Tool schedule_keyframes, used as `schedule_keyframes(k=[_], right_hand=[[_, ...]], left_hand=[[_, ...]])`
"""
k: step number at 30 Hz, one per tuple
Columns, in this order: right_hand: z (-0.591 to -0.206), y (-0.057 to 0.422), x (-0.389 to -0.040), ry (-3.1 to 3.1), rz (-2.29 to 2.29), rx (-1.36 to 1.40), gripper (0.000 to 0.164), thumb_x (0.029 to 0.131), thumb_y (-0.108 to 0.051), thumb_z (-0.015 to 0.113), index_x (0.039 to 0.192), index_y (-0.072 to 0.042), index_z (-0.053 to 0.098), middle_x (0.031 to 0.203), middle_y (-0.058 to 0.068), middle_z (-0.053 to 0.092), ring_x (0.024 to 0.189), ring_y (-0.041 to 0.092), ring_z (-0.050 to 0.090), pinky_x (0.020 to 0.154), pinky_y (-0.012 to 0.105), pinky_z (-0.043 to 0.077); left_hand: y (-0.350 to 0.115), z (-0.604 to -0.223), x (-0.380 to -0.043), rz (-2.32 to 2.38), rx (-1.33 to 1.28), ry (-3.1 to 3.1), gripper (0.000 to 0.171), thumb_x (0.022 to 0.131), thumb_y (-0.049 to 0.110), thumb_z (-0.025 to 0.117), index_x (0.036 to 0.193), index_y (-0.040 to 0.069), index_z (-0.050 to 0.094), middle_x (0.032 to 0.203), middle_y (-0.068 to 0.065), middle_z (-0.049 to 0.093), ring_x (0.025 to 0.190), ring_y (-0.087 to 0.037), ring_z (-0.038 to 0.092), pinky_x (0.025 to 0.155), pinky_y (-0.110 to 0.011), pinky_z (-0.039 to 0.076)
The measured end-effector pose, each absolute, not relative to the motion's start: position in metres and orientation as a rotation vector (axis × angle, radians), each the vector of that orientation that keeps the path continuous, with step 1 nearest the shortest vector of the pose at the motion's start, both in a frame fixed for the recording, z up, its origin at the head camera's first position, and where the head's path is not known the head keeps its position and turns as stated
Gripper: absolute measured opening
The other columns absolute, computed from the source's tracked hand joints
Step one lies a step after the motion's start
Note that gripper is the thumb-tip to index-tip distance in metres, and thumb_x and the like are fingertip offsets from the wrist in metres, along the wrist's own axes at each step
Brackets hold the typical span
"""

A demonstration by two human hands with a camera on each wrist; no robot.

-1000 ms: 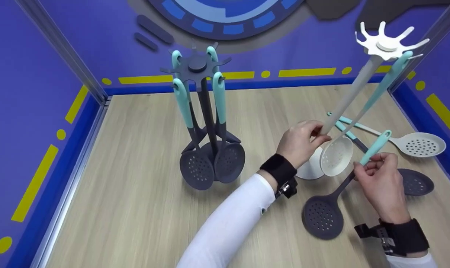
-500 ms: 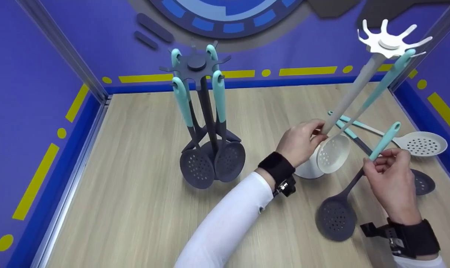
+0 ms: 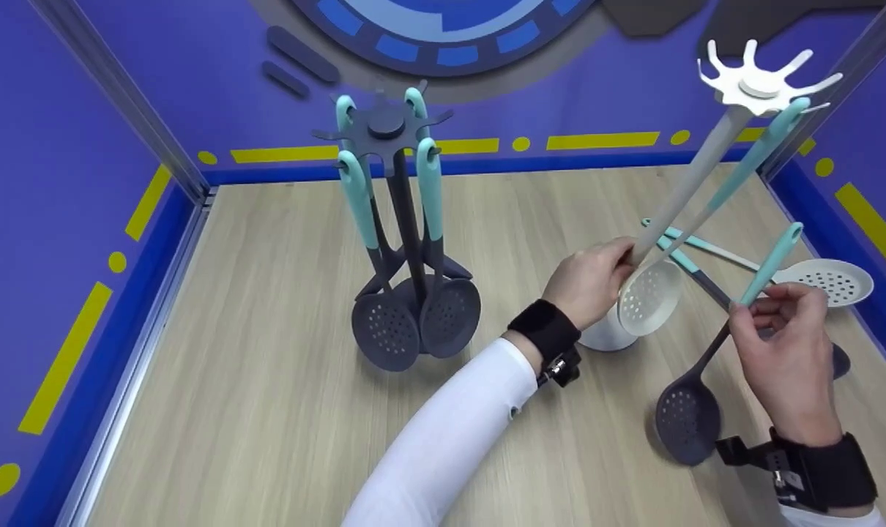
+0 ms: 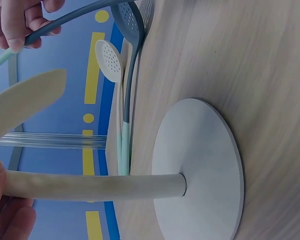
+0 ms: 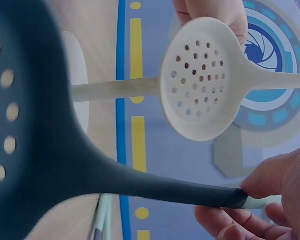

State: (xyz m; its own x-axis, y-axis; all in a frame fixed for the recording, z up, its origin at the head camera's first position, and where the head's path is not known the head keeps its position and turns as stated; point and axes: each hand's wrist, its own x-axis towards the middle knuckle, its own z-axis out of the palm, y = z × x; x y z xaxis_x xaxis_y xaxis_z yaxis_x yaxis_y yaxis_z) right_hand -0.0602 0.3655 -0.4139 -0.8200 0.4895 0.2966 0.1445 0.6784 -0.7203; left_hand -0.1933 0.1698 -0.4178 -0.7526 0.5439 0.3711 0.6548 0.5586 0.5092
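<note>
My left hand (image 3: 588, 282) grips the pole of the white utensil stand (image 3: 695, 179), whose round base (image 4: 200, 145) sits on the table. From a prong of that stand hangs a white skimmer (image 3: 652, 296) with a teal handle, its perforated head beside the pole. In my right hand (image 3: 791, 359), thumb and fingers pinch a dark skimmer (image 3: 688, 421) where its teal handle meets the dark shaft. Its perforated head points down toward me. The right wrist view shows this dark skimmer (image 5: 35, 130) large in front, with the white skimmer (image 5: 202, 80) behind.
A dark utensil stand (image 3: 403, 197) with several teal-handled dark utensils stands left of centre. On the table at right lie another white skimmer (image 3: 831, 282) and a dark utensil (image 3: 706, 285), partly behind my right hand. Blue walls (image 3: 55, 241) enclose the sides and back.
My right hand has moved right, carrying the dark skimmer with it, and the skimmer's head has turned sideways. My left hand stays on the pole; the hanging white skimmer has shifted slightly left.
</note>
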Motion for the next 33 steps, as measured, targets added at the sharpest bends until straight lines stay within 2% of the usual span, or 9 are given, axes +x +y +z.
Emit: schedule_keyframes(k=[7, 19, 33], right_hand=[[-0.407, 0.362, -0.058, -2.411, 0.970, -0.486, 0.039, 0.091, -0.025, 0.061, 0.124, -0.020, 0.041, 0.099, -0.005, 0.056, 0.081, 0.004, 0.055, 0.064, 0.010, 0.040], [-0.402, 0.359, -0.054, -2.431, 0.903, -0.513, 0.041, 0.091, -0.029, 0.061, 0.126, -0.021, 0.041, 0.100, -0.006, 0.057, 0.082, 0.000, 0.054, 0.065, 0.008, 0.040], [-0.391, 0.353, -0.052, -2.379, 0.841, -0.440, 0.040, 0.091, -0.027, 0.061, 0.126, -0.020, 0.043, 0.098, -0.006, 0.056, 0.079, -0.004, 0.052, 0.066, 0.010, 0.037]], left_hand=[[0.168, -0.419, -0.195, -1.002, -0.985, -2.591, 0.015, 0.094, 0.029, 0.059, 0.107, 0.023, 0.060, 0.095, 0.014, 0.066, 0.085, 0.005, 0.061, 0.069, -0.013, 0.047], [0.164, -0.420, -0.195, -1.099, -0.892, -2.597, 0.023, 0.091, 0.035, 0.061, 0.111, 0.025, 0.062, 0.098, 0.015, 0.067, 0.087, 0.007, 0.060, 0.071, -0.011, 0.046], [0.163, -0.417, -0.191, -1.216, -0.830, -2.572, 0.020, 0.087, 0.036, 0.067, 0.103, 0.025, 0.062, 0.094, 0.016, 0.065, 0.079, 0.010, 0.057, 0.065, -0.007, 0.044]])
